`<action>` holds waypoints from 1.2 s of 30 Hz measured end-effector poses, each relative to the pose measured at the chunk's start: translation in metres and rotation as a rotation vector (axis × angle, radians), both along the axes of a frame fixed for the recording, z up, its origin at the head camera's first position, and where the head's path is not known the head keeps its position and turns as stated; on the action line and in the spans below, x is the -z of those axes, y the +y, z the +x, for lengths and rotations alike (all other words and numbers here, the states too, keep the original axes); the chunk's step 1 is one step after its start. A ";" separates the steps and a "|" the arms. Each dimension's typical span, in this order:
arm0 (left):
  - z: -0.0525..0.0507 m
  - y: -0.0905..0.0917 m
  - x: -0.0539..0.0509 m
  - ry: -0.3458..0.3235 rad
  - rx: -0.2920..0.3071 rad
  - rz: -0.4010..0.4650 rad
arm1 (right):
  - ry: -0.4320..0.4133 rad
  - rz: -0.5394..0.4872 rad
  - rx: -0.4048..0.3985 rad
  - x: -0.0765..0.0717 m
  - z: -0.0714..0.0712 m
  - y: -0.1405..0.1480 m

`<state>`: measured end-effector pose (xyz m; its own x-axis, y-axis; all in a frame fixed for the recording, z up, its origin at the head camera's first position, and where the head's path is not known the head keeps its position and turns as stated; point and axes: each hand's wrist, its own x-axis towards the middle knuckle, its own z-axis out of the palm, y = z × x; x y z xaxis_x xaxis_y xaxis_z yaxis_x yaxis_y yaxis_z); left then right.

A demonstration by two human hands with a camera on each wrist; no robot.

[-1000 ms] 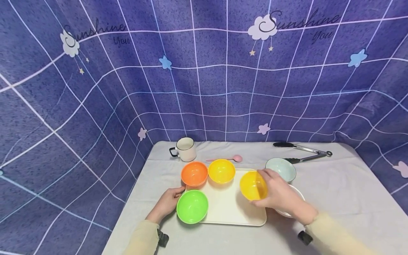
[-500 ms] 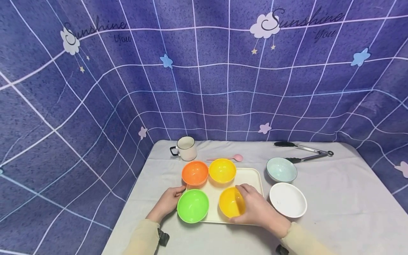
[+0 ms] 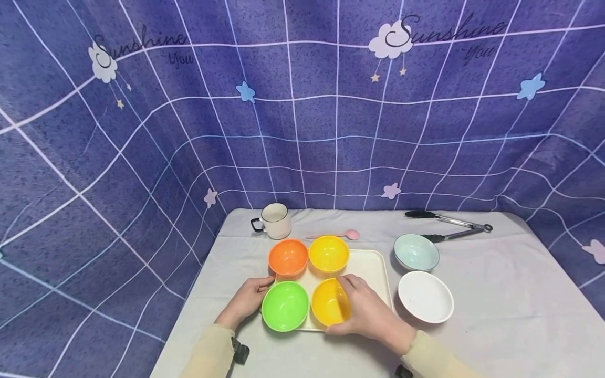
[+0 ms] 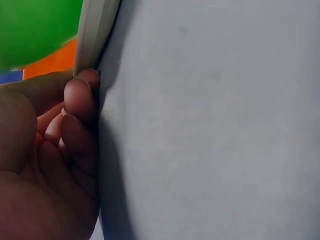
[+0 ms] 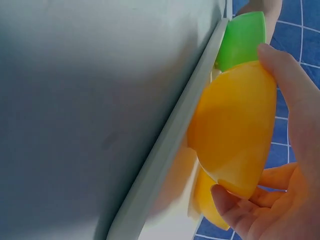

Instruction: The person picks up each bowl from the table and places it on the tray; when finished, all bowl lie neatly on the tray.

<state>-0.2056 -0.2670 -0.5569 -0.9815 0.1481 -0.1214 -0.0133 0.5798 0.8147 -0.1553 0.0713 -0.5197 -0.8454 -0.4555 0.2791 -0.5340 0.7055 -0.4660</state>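
Right hand (image 3: 367, 311): thumb and fingers pinch the front yellow bowl (image 3: 326, 304) by its right side.
Bowl position: by the front edge of the tray (image 3: 369, 266), just right of the green bowl (image 3: 285, 306); we cannot tell whether its base touches.
Left hand (image 3: 248, 300): curled fingers and thumb pinch the tray's left edge; we judge this a useful brace.
Bowl rim: best kept level and clear of the green bowl, we judge, and released only once the base sits flat.
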 end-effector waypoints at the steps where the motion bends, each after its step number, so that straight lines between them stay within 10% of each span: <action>1: 0.000 0.000 0.000 -0.005 0.000 0.008 | -0.003 0.001 0.000 0.000 0.000 -0.001; 36: -0.009 -0.011 0.004 -0.018 0.061 0.108 | 0.014 -0.004 0.013 -0.006 0.007 0.006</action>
